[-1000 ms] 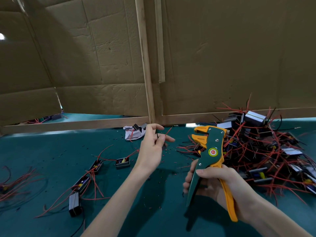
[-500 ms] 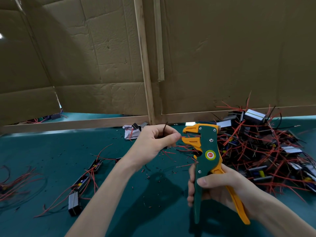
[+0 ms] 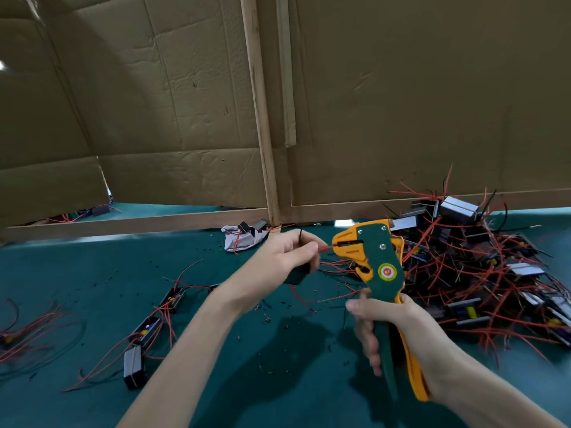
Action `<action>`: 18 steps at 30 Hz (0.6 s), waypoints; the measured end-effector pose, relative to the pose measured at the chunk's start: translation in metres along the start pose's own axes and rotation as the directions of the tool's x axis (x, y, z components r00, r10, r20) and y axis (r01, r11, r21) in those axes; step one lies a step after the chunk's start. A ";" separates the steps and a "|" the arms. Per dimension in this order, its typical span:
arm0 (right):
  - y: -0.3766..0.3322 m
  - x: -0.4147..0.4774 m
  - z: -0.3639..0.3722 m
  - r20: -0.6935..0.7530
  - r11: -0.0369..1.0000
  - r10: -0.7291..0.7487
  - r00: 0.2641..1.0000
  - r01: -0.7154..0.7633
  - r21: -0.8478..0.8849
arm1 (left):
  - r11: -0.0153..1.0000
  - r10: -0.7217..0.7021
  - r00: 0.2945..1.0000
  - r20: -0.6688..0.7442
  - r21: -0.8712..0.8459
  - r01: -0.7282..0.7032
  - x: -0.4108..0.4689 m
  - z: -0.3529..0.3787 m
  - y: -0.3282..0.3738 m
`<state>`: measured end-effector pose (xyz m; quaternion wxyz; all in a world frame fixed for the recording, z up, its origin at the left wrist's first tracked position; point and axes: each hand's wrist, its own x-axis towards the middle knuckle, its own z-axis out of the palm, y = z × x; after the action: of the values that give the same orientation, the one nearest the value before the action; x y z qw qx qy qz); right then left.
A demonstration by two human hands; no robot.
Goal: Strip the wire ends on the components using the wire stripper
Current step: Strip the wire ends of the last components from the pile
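Soft overhead light falls on the green table (image 3: 92,273), pooling dark shadows (image 3: 287,335) near its middle. A glare spot (image 3: 2,65) burns at the far left edge. Fingers of the right hand (image 3: 412,322) blur with motion, and the wide lens bows the cardboard wall (image 3: 123,103).

A: Was any text readable?
B: None. The round red sticker (image 3: 387,271) on the wire stripper (image 3: 375,242) bore small marks, but they were too blurred to make out.
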<state>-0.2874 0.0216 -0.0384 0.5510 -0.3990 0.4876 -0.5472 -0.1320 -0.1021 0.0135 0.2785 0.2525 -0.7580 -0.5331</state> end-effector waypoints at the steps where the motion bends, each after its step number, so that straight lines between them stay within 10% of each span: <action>1: 0.001 0.001 0.000 0.015 0.998 -0.013 1.000 0.012 0.056 | 0.998 -0.035 0.999 0.004 -0.051 0.035 0.001 0.004 -0.002; 5: -0.005 0.008 -0.008 0.167 0.951 -0.073 0.983 0.018 0.309 | 1.000 -0.019 0.994 -0.109 -0.008 0.019 0.004 0.010 -0.009; 18: -0.002 0.013 -0.021 0.283 0.992 -0.054 0.958 0.020 0.121 | 0.828 0.441 0.876 -0.196 0.465 -0.313 0.002 0.008 -0.005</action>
<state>-0.3093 0.0105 -0.0419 0.6278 -0.4497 0.3626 -0.5217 -0.1384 -0.1000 0.0072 0.4281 0.2264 -0.8392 -0.2473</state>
